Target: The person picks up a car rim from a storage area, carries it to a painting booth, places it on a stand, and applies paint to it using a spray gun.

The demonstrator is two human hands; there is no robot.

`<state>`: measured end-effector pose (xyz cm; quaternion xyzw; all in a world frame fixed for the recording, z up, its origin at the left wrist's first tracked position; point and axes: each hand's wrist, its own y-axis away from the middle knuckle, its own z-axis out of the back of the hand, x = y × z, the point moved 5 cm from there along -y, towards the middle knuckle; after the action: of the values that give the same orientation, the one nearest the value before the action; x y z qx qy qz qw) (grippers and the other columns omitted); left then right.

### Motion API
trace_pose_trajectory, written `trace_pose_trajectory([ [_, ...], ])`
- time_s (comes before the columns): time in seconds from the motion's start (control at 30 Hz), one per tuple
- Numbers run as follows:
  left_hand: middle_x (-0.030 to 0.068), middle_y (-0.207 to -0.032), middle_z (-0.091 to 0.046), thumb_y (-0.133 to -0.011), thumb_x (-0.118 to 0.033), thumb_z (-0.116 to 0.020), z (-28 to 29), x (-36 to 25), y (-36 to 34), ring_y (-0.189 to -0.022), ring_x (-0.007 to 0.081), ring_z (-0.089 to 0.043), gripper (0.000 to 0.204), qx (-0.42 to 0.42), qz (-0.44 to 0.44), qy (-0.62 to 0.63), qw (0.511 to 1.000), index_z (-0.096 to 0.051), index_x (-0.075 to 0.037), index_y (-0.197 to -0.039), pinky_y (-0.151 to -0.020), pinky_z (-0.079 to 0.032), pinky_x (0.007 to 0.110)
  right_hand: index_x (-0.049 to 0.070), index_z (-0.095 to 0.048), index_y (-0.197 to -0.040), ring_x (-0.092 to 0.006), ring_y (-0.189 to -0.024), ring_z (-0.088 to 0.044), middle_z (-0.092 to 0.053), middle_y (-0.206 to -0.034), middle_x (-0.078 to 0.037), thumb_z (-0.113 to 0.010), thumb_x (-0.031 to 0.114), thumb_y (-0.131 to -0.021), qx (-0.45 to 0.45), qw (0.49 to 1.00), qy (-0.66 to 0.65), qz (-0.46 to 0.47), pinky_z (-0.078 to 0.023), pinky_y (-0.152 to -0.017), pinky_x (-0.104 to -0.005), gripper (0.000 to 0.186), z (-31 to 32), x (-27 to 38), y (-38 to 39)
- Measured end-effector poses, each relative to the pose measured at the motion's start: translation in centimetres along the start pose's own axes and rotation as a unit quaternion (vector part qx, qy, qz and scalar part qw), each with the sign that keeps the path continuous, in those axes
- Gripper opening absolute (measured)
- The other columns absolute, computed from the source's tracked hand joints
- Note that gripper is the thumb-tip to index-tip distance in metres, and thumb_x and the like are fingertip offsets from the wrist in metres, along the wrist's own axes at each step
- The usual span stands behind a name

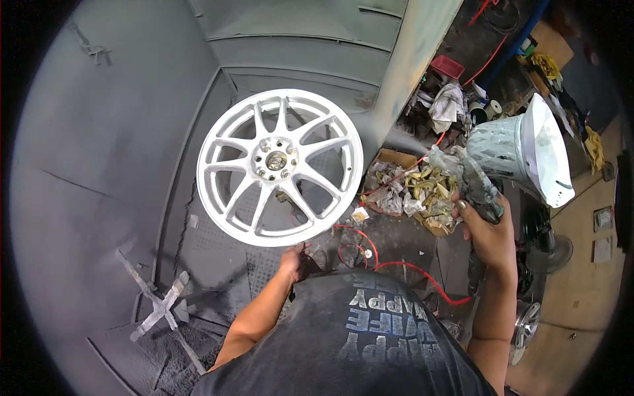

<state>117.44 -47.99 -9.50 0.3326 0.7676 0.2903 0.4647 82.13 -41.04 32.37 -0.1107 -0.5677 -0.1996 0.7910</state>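
Near wheel (265, 190), partly obscured left hand (294, 263)

Both arms are bare along the forearm. The left forearm (256, 315) slants up and rightward, close beside the torso (330, 330), and ends in the left hand (294, 264), just ahead of the body. Its fingers are partly hidden in shadow, so how tightly they close is unclear. The right forearm (495, 310) rises steeply from the lower edge, out to the side. The right hand (487, 228) sits higher in view, closed in a grip, bent leftward at the wrist (502, 265). The two hands are well apart.
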Motion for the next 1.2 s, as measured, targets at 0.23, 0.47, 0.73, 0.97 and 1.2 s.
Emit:
trace_pose_trajectory([
  [0.23, -0.0005, -0.095, -0.067, -0.097, -0.018, -0.058, 3.9, -2.0, 0.6, -0.075, 0.0107, -0.054, 0.010, -0.032, -0.030, -0.071, 0.996, -0.063, -0.013, -0.104, -0.073, -0.046, 0.030, -0.001, -0.064, -0.110, -0.0084, -0.076, -0.062, -0.070, -0.094, -0.006, -0.069, 0.005, -0.089, 0.061, 0.997, -0.046, -0.028, -0.046, -0.056, -0.0206, 0.023, -1.2, 2.0, 1.4],
  [0.47, 0.0010, -0.091, -0.066, -0.093, -0.014, -0.059, 9.2, -5.3, 0.1, -0.081, 0.0135, -0.058, 0.011, -0.059, -0.077, -0.132, 0.987, -0.064, -0.009, -0.102, -0.076, -0.046, 0.033, -0.003, -0.064, -0.111, -0.0091, -0.080, -0.064, -0.070, -0.097, -0.006, -0.072, 0.006, -0.087, 0.134, 0.989, -0.028, -0.061, -0.048, -0.058, -0.0218, 0.026, -2.3, 2.4, 1.4],
  [0.73, 0.0085, -0.106, -0.066, -0.094, -0.012, -0.055, 14.8, -11.3, -1.1, -0.097, 0.0204, -0.063, 0.019, -0.187, -0.156, -0.035, 0.969, -0.059, -0.003, -0.110, -0.080, -0.049, 0.034, -0.005, -0.060, -0.111, -0.0141, -0.088, -0.065, -0.068, -0.103, -0.012, -0.074, 0.004, -0.085, -0.008, 0.997, 0.060, 0.049, -0.052, -0.078, -0.0282, 0.031, -2.3, -0.9, 1.7],
  [0.97, 0.0012, -0.090, -0.055, -0.095, -0.038, -0.053, 15.3, -6.0, -0.9, -0.072, 0.0159, -0.048, 0.031, -0.173, -0.109, 0.098, 0.974, -0.060, -0.010, -0.105, -0.061, -0.039, 0.029, -0.005, -0.061, -0.112, -0.0138, -0.087, -0.065, -0.069, -0.100, -0.010, -0.072, 0.002, -0.086, 0.003, 0.997, 0.062, 0.041, -0.052, -0.078, -0.0280, 0.028, -3.3, 0.1, 2.9],
  [1.2, 0.0031, -0.108, -0.058, -0.099, -0.046, -0.047, 3.7, 2.3, 0.9, -0.085, 0.0211, -0.052, 0.043, -0.048, -0.008, 0.151, 0.987, -0.052, -0.014, -0.126, -0.076, -0.044, 0.036, -0.003, -0.065, -0.108, -0.0102, -0.082, -0.064, -0.069, -0.096, -0.006, -0.072, 0.005, -0.088, 0.068, 0.997, -0.014, -0.025, -0.051, -0.070, -0.0245, 0.023, -4.2, 1.9, 3.5],
])
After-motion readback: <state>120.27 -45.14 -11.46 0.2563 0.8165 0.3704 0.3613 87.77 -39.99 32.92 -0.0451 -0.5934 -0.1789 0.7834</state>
